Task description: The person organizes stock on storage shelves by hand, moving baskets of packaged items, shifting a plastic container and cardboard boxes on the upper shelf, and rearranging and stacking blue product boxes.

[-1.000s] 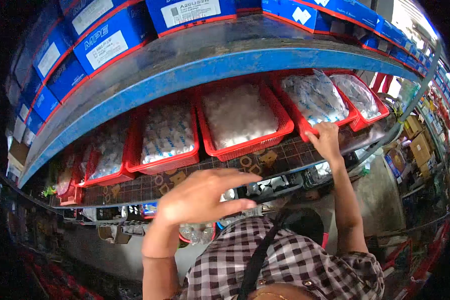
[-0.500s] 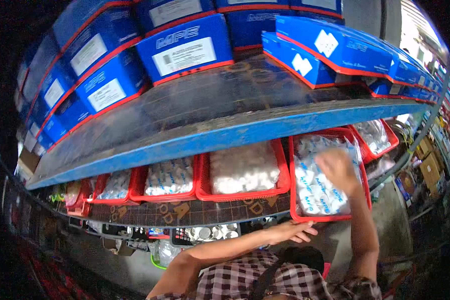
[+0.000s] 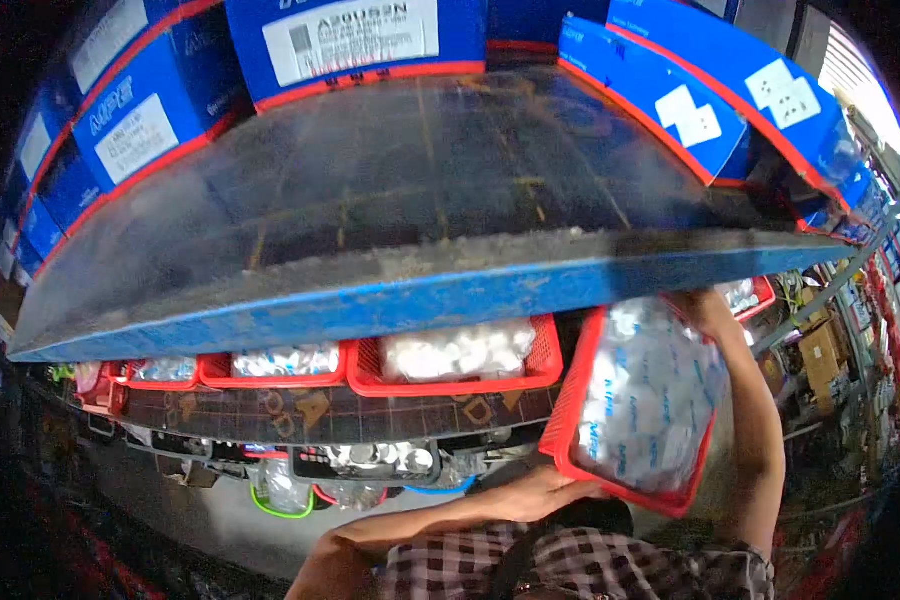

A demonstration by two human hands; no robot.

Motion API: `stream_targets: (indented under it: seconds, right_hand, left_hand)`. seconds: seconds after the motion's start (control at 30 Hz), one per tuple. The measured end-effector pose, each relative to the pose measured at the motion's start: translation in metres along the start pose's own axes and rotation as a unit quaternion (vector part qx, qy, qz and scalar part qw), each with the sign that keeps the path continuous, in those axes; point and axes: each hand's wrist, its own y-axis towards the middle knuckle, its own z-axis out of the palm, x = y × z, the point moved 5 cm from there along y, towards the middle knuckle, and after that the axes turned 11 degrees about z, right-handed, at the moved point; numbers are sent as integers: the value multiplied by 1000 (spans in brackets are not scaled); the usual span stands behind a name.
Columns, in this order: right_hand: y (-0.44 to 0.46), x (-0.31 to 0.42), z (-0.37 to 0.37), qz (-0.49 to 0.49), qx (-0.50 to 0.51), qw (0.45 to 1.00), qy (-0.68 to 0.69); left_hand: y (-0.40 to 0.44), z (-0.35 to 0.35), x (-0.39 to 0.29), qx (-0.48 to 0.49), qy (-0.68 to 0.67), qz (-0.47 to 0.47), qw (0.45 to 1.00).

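A red plastic basket (image 3: 567, 425), filled with clear bags of white pieces printed in blue lettering (image 3: 640, 400), tilts out past the shelf front. My left hand (image 3: 555, 488) is at its near left corner, fingers tucked beneath the rim. At the far right side of the same basket, my right hand (image 3: 700, 308) grips the rim. The fingers of that hand are partly hidden beside the bags and below the blue shelf edge.
The blue-edged upper shelf (image 3: 390, 305) overhangs the basket and carries blue boxes (image 3: 360, 45). More red baskets (image 3: 455, 385) line the lower shelf to the left. Below stands a black crate (image 3: 365, 465) of round pieces. Cardboard boxes (image 3: 823, 355) are at right.
My right hand has moved from above the bags to the basket's far right rim. My left hand now touches the near corner, and the basket has come forward and tilted.
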Motion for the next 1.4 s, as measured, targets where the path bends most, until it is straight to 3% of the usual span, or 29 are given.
stream_targets:
  seconds: [0.07, 0.1, 0.13, 0.2, 0.27, 0.3, 0.33, 0.37, 0.43, 0.47, 0.5, 0.53, 0.57, 0.6, 0.63, 0.67, 0.73, 0.77, 0.8, 0.83, 0.87, 0.9, 0.93, 1.0, 1.03, 1.07, 1.2, 1.23, 1.4]
  right_hand:
    - [-62, 14, -57, 195, 74, 977, 42]
    - [-83, -7, -56, 171, 13, 984, 54]
    - [-102, -31, -57, 144, -52, 986, 67]
    - [-136, -50, -76, 224, -103, 967, 66]
    - [-166, -90, -74, 219, -89, 969, 74]
    - [-179, -112, -68, 189, -96, 972, 106]
    - [-195, -107, -72, 270, -50, 945, 175]
    - [-210, -119, -57, 276, -32, 917, 286]
    - [-243, -123, -20, 316, -66, 816, 480]
    - [-245, -89, -4, 368, -55, 689, 622]
    - [-250, -78, 19, 399, -97, 621, 667]
    - [-244, -55, 21, 359, -78, 587, 722]
    - [-238, -40, 24, 317, -58, 546, 773]
    - [-235, -52, 59, 347, -128, 459, 808]
    - [-224, -26, 48, 326, -133, 438, 827]
    - [-211, 8, 29, 306, -139, 415, 846]
    - [-195, 23, 37, 291, -127, 394, 862]
    - [-188, 23, 48, 284, -127, 385, 869]
    - [-178, 47, 35, 262, -160, 405, 861]
    - [-180, 42, 55, 247, -107, 403, 875]
    - [-180, 37, 75, 229, -54, 401, 885]
    - [-169, 82, 40, 285, -107, 422, 854]
    - [-158, 104, 38, 305, -154, 433, 834]
    - [-145, 122, 52, 327, -141, 439, 825]
    - [-136, 137, 52, 312, -112, 475, 815]
    - [-127, 154, 52, 294, -84, 509, 805]
    - [-76, 158, 60, 262, -160, 469, 828]
    - [-62, 152, 66, 241, -164, 478, 829]
    - [-61, 141, 62, 192, -141, 520, 820]
  left_hand:
    - [7, 0, -26, 4, 99, 59, 993]
    - [12, 0, -18, 66, 108, -38, 991]
    - [24, -7, -23, 48, 186, -59, 980]
    - [45, -37, -28, 0, 189, -2, 982]
    - [79, -76, 5, -108, -40, -103, 988]
    - [99, -101, 2, -158, 1, -164, 974]
    - [121, -123, 22, -194, 22, -153, 969]
    - [144, -141, 43, -203, -40, -143, 968]
    - [178, -172, 46, -212, 146, -201, 945]
    - [187, -184, 39, -214, 214, -226, 926]
    - [200, -205, 51, -257, 466, 16, 847]
    - [202, -214, 57, -261, 466, 13, 846]
    - [205, -215, 53, -207, 469, 100, 853]
    - [204, -213, 51, -147, 469, 183, 852]
    - [187, -203, 9, -102, 493, 190, 843]
    - [167, -198, -15, -91, 459, 79, 880]
    - [113, -177, -47, -114, 354, -43, 927]
    - [82, -165, -60, -148, 286, -51, 945]
    - [55, -156, -79, -130, 346, -110, 923]
    - [30, -151, -90, -111, 404, -167, 892]
    - [6, -148, -80, -122, 441, -119, 881]
    - [-14, -142, -81, -139, 489, -137, 850]
    - [-35, -136, -72, -165, 574, -162, 786]
    - [-39, -126, -65, -203, 691, -93, 688]
    - [-37, -125, -60, -224, 707, -73, 667]
    - [-34, -127, -56, -233, 706, -71, 665]
    - [-16, -151, -46, -262, 729, -65, 629]
    - [-14, -154, -45, -256, 740, -19, 622]
    - [-15, -147, -45, -260, 755, 11, 602]
